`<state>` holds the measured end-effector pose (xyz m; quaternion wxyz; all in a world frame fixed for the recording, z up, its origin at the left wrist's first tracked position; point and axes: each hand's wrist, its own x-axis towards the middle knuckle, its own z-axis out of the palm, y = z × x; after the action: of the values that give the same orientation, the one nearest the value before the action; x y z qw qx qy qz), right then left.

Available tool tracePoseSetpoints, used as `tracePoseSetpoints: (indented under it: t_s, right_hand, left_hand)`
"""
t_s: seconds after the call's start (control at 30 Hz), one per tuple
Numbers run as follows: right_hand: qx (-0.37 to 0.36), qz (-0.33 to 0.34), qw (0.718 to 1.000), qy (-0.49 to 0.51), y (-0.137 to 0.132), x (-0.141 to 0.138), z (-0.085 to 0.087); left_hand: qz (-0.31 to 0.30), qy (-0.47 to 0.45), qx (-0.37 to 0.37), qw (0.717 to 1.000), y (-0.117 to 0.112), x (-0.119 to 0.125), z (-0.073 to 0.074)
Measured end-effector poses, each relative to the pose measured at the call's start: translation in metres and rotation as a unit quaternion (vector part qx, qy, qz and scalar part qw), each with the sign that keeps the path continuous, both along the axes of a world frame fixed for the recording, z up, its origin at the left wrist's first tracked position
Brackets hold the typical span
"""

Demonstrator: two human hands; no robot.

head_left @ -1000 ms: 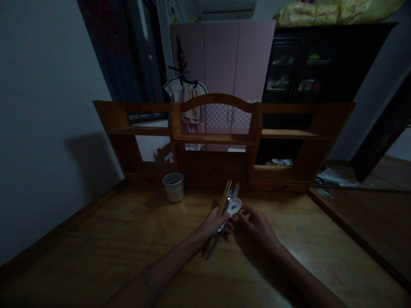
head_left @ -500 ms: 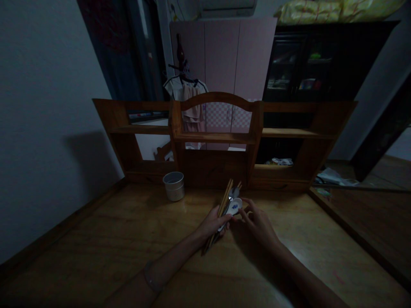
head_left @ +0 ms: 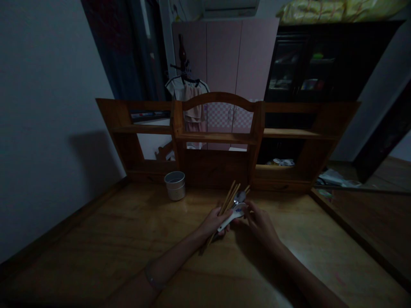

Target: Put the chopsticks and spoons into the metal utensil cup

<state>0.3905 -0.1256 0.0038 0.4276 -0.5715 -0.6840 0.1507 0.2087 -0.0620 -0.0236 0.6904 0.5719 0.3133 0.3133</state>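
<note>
Left hand (head_left: 213, 223) clenched around bundle: chopsticks (head_left: 230, 197), white spoon (head_left: 231, 216), metal spoon (head_left: 240, 196), all held just above table (head_left: 112, 239), tips pointing away toward shelf (head_left: 218, 137). Right hand (head_left: 261, 222) has curled fingertips at white spoon's bowl; grip unclear in dim light. Spoons: two. Chopsticks: several, exact count unclear. Cup (head_left: 175, 185): one, well left, by shelf base.
</note>
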Motion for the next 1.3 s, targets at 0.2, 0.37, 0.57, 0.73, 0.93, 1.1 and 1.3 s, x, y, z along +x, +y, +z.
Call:
tracePoseSetpoints:
  t_s: [0.2, 0.37, 0.57, 0.73, 0.93, 1.1, 1.3]
  right_hand:
    - [-0.006, -0.02, 1.0, 0.003, 0.001, 0.001, -0.003]
    - [-0.009, -0.038, 0.999, 0.012, 0.005, 0.006, -0.009]
    - [-0.016, -0.043, 0.999, 0.016, 0.008, 0.011, -0.012]
    - [-0.022, -0.019, 0.999, 0.041, 0.008, 0.01, -0.006]
    - [-0.01, -0.043, 0.999, 0.018, 0.008, 0.013, -0.008]
    - [-0.012, -0.045, 0.999, 0.019, 0.01, 0.013, -0.009]
    - [-0.015, -0.037, 0.999, 0.023, 0.01, 0.014, -0.011]
  left_hand:
    - [-0.015, -0.007, -0.004, 1.0, 0.0, 0.0, 0.002]
    - [-0.018, -0.017, 0.002, 1.0, 0.003, 0.0, 0.001]
    - [-0.005, 0.012, 0.021, 1.0, 0.003, -0.002, 0.0]
    - [0.004, 0.02, 0.038, 0.999, 0.004, -0.003, -0.003]
    - [0.001, 0.009, 0.04, 0.999, 0.001, -0.002, 0.003]
    - [0.016, 0.018, 0.045, 0.999, 0.0, -0.001, 0.005]
    - [0.019, 0.009, 0.053, 0.998, 0.003, -0.002, -0.005]
